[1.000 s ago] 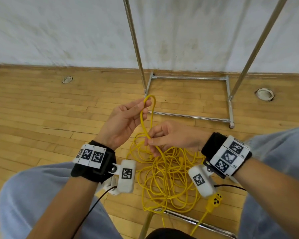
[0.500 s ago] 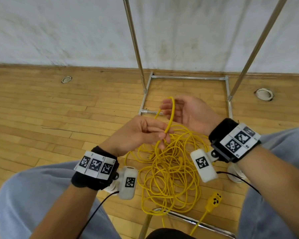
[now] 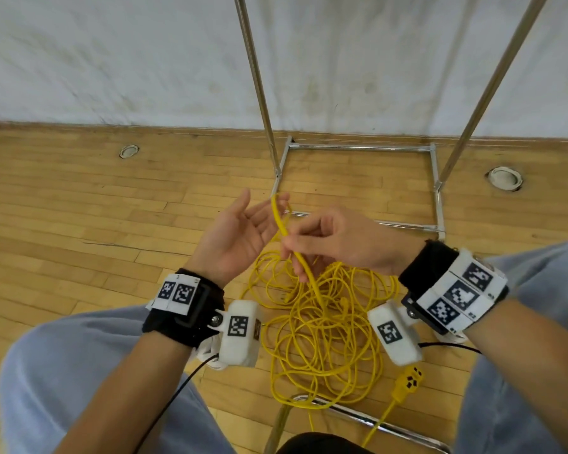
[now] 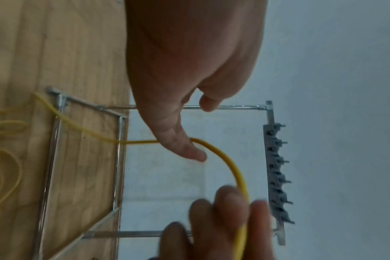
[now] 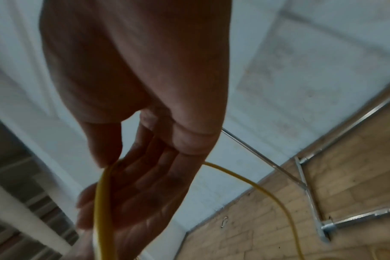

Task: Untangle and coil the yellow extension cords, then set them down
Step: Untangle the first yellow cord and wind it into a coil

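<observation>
In the middle of the head view, the person's right hand (image 3: 338, 240) is pinching a strand of the thin yellow extension cord (image 3: 312, 326) between thumb and fingertips, and a short loop of it is arching up and over toward the left hand (image 3: 233, 237), which is lying palm up just to the left of it. The left hand's fingers (image 3: 266, 208) are spread and relaxed rather than closed; the loop is passing just by them, and from the left wrist view it is sliding behind the thumb without being gripped, though whether it is resting on the fingers cannot be told for sure.

Below the pinch the strand is running steeply down toward the lower middle of the frame into the loose tangle of cord lying on the light wooden plank floor (image 3: 79, 224), between the person's grey-trousered knees. The yellow multi-socket block (image 3: 409, 383) at one cord end is lying at the lower right of the heap, apart from both hands.

The held strand's long axis is running from upper left to lower right, with the free loop on the left hand's side, so the left hand is judged nearer for taking the next turn of the coil. A chrome tube rack frame (image 3: 358, 147) is standing behind, in the upper centre
</observation>
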